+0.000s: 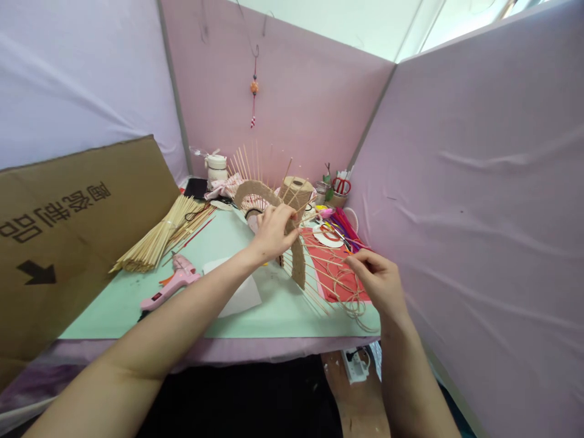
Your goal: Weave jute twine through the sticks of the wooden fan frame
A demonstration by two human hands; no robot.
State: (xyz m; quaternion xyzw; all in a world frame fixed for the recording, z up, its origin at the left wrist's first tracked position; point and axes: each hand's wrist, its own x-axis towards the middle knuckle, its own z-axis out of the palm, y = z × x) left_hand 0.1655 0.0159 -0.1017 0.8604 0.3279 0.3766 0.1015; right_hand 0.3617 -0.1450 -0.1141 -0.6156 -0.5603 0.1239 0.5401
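Note:
A curved brown cardboard arch (298, 264) with thin wooden sticks fanning out from its edge stands tilted over the table. My left hand (275, 230) is closed on the arch near its top, fingers over the sticks and thumb toward the right. At the right, my right hand (375, 277) is closed in a pinch by the stick tips. Whether a stick end or a strand of twine is between its fingers is too fine to tell. Loose loops of twine (353, 304) lie below that hand, over a red sheet (335, 291).
A pink glue gun (176, 281) and a bundle of sticks (157, 237) lie left, beside a large cardboard panel (82, 231). Behind the arch stand a twine spool (296, 188), a white bottle (216, 170) and red-handled scissors (341, 185). White paper (239, 298) lies under my left forearm.

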